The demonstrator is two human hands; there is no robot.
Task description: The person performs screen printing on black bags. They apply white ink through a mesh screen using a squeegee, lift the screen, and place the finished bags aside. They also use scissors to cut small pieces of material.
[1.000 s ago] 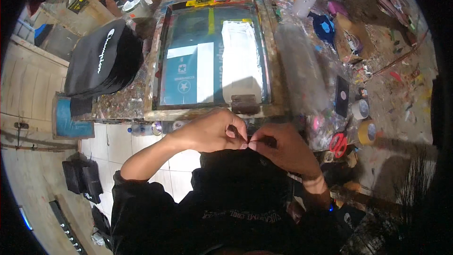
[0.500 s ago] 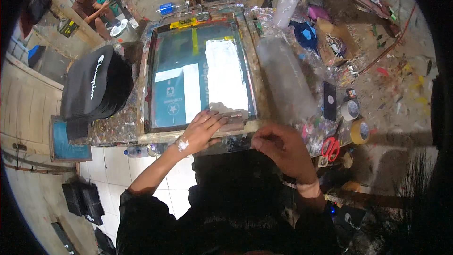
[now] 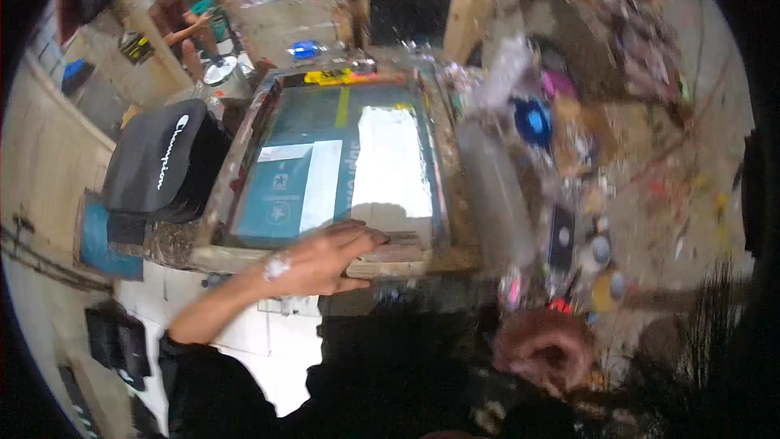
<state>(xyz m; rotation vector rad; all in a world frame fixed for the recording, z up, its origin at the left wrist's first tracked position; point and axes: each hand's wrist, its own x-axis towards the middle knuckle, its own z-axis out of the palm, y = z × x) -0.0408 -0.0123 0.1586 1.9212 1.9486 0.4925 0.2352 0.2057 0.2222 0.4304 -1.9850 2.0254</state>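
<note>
Left hand (image 3: pixel 321 260) lies on the near edge of a wooden-framed printing screen (image 3: pixel 341 171), fingers stretched forward and closed over a flat wooden-handled squeegee (image 3: pixel 390 245) that rests along the frame's lower rail; thumb sits under the rail's front face, so the hand is gripping the squeegee and frame edge together. A white smear marks the back of that hand. The screen lies flat on a cluttered workbench (image 3: pixel 642 195), straight ahead of the person, its mesh teal with a pale rectangular patch on the right half and light paper panels on the left. Right hand (image 3: pixel 544 349) hangs low at the right, away from the screen, fingers curled inward into a loose fist; motion blur hides whether anything sits inside it. A stack of black garments (image 3: pixel 158 167) lies just left of the frame. Small paint pots and jars (image 3: pixel 597 256) crowd the bench to the right of the frame, blurred.
</note>
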